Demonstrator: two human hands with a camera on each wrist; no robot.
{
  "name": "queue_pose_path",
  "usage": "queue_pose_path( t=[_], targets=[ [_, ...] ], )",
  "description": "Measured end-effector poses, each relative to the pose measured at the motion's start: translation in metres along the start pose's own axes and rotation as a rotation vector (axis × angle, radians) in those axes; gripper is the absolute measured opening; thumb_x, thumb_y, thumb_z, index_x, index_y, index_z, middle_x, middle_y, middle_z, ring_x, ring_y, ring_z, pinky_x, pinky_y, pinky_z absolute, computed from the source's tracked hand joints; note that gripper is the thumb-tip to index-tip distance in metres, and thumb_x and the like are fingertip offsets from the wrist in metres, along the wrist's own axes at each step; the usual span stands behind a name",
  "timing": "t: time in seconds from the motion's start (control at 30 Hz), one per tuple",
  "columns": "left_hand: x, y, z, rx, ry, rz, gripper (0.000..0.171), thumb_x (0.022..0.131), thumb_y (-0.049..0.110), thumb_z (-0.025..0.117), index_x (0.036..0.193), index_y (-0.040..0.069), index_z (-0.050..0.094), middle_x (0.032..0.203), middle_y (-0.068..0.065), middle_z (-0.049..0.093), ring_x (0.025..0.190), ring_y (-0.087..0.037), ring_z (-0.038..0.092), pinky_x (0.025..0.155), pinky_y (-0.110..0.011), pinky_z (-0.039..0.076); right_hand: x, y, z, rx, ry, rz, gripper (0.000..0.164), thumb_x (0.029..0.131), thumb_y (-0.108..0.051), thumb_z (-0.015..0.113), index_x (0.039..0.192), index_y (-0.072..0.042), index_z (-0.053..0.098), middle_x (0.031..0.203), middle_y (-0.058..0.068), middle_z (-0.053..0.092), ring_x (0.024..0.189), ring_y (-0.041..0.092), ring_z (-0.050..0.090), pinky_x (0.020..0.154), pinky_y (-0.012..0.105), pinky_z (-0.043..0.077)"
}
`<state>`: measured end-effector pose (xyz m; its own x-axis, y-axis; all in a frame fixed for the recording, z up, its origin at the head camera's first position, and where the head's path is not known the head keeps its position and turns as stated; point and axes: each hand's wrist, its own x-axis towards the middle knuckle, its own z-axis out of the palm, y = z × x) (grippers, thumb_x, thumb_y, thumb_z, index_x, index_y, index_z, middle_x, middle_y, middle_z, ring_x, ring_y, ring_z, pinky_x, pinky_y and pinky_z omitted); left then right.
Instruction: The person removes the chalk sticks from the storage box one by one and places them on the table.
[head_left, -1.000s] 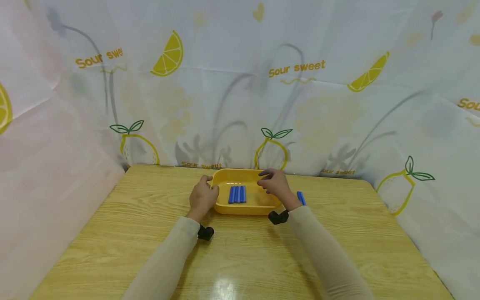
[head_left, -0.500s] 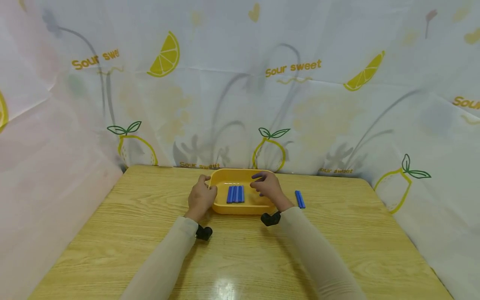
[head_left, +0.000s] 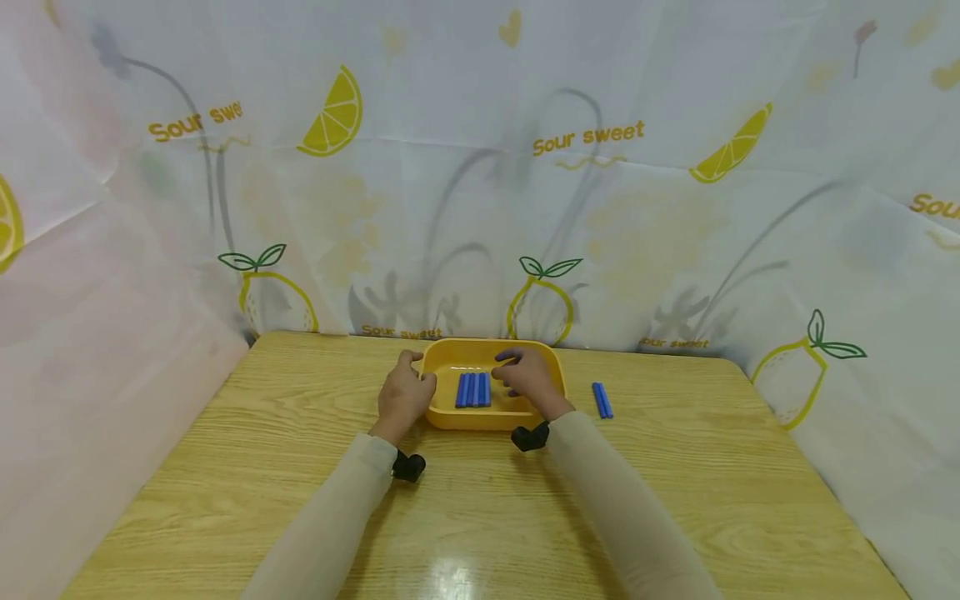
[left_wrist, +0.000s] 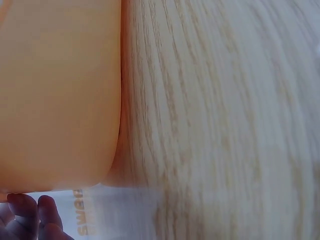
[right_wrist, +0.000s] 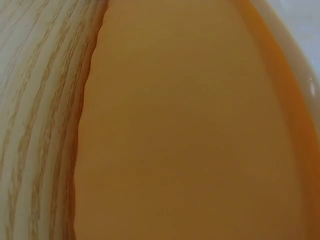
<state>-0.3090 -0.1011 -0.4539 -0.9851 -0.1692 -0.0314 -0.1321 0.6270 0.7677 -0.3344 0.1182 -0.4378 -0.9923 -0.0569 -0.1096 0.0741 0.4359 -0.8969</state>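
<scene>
A yellow plastic tray (head_left: 487,421) stands on the table, and several short blue sticks (head_left: 473,390) lie side by side in it. My left hand (head_left: 402,396) holds the tray's left end, thumb at the rim. In the left wrist view, some of its curled fingers (left_wrist: 47,212) show beside the tray wall (left_wrist: 55,100). Over the right half of the tray hovers my right hand (head_left: 527,377), thumb and index finger apart, just right of the sticks. I see nothing between those fingers. The right wrist view holds only the tray wall (right_wrist: 185,120) and some table.
Two more blue sticks (head_left: 602,400) lie together on the wooden table (head_left: 480,517), right of the tray. Behind the table hangs a white cloth (head_left: 442,208) with a lemon print, and it also closes off both sides.
My right hand has moved left over the tray, towards the row of sticks, uncovering the two sticks on the table. The left hand stays at the tray's left end.
</scene>
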Motion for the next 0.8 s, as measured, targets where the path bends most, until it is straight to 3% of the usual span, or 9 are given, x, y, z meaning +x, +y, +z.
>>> queue_pose_path(
  t=[0.23, 0.5, 0.8],
  targets=[
    [-0.001, 0.001, 0.0, 0.002, -0.005, 0.014, 0.047, 0.091, 0.027, 0.047, 0.137, 0.02, 0.044, 0.105, -0.009, 0.06, 0.055, -0.019, 0.047, 0.049, -0.029, 0.036, 0.003, -0.002, 0.006, -0.013, 0.012, 0.021, 0.032, 0.082, -0.018, 0.071, 0.113, -0.01, 0.068, 0.1, 0.012, 0.067, 0.079, 0.026, 0.065, 0.062, 0.035, 0.057],
    [-0.001, 0.002, -0.001, 0.019, 0.007, 0.026, 0.045, 0.091, 0.026, 0.048, 0.135, 0.019, 0.046, 0.089, -0.007, 0.057, 0.054, -0.019, 0.044, 0.048, -0.029, 0.034, 0.009, -0.001, 0.013, -0.049, 0.007, 0.017, 0.031, 0.08, -0.017, 0.072, 0.109, -0.009, 0.07, 0.099, 0.013, 0.068, 0.073, 0.022, 0.063, 0.057, 0.032, 0.055],
    [-0.001, 0.001, -0.001, 0.033, 0.014, 0.031, 0.044, 0.091, 0.028, 0.048, 0.134, 0.018, 0.046, 0.088, -0.007, 0.056, 0.056, -0.019, 0.045, 0.05, -0.029, 0.034, 0.011, -0.003, 0.021, -0.088, -0.009, 0.001, 0.034, 0.078, -0.016, 0.07, 0.11, -0.006, 0.069, 0.09, 0.012, 0.069, 0.064, 0.018, 0.06, 0.054, 0.03, 0.053]
  ],
)
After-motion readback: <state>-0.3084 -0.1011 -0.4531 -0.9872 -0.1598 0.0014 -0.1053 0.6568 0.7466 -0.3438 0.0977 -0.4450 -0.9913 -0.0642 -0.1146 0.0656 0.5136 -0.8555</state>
